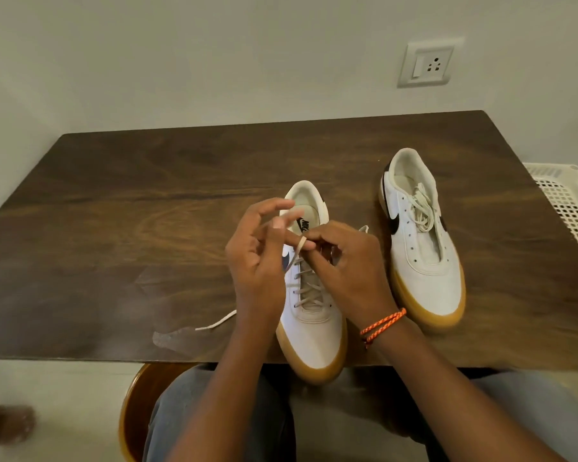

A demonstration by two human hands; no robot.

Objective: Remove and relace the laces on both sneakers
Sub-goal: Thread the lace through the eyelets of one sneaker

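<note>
— Head view, nearest first: jeans-clad knees and a round wooden stool (131,415) below the table edge (81,356). What over the table?

— Both hands over the near sneaker (309,331), toe overhanging that edge. Left hand (257,258): fingers loosely curled, lace (299,246) looped over the forefinger. Right hand (351,261), orange cord bracelet (382,323) at the wrist: fingertips pinched on the same lace beside the loop.

— Progress?

— Near sneaker laced through the visible eyelets, seemingly at the knot stage, not yet tied. One loose lace end (216,321) lying on the wood to the left, another poking out past the right hand.

— And the other?

— Far sneaker (421,241), well apart to the right: eyelets bare, its lace (421,208) bundled loosely inside the shoe. Removal done there, relacing all left. Roughly halfway, judging by that.

— Orientation?

— Both lengthwise toward the wearer, gum toes near, heels far; far one angled slightly.

— Beyond?

— White plastic basket (567,208) off the right edge, wall socket (429,63) above.
</note>
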